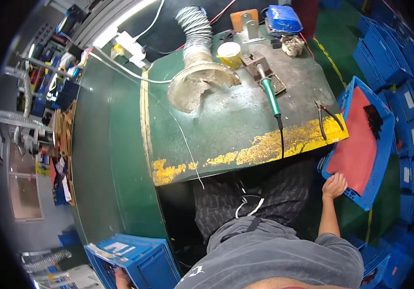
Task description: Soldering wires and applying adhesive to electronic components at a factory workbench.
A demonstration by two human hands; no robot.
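Head view, remote: right hand (334, 186) is gripping the blue tray (382, 159) by its near edge, off the right edge of the workbench (216, 139). I'm favouring a level hold, against sliding. Left hand (122, 279) is resting in the blue crate (151, 262), fingers hidden; I cannot tell their state. Tray is showing red liner (354, 144), black parts (373, 122) lying along its right side.

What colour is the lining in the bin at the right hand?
Pinkish red; the lining shows best in the head view.

The right hand (335, 185) touches a red-lined crate (368, 198); the left hand (122, 278) is at a blue bin (151, 262).
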